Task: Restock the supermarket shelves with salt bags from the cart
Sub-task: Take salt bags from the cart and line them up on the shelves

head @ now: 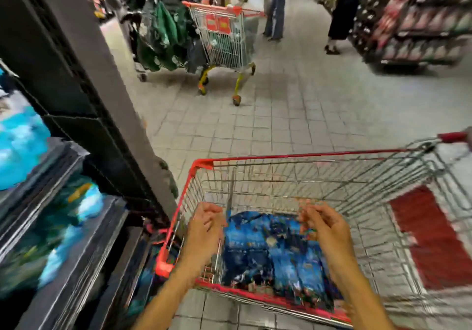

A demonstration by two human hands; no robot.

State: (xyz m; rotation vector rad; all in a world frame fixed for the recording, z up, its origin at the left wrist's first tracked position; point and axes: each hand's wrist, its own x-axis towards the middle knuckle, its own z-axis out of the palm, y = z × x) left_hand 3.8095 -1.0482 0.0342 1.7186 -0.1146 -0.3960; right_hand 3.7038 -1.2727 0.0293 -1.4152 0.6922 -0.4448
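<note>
Both hands, left (pixel 204 225) and right (pixel 324 223), hover loosely curled, empty, over salt bags (pixel 275 250) at cart's (pixel 201 163) near-left corner; grab one bag from both sides.

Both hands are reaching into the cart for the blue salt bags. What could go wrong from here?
1. The blue salt bags lie deep in the cart; a loose grip by the left hand or right hand may drop one.
2. A bag could snag on the wire wall and tear.
</note>
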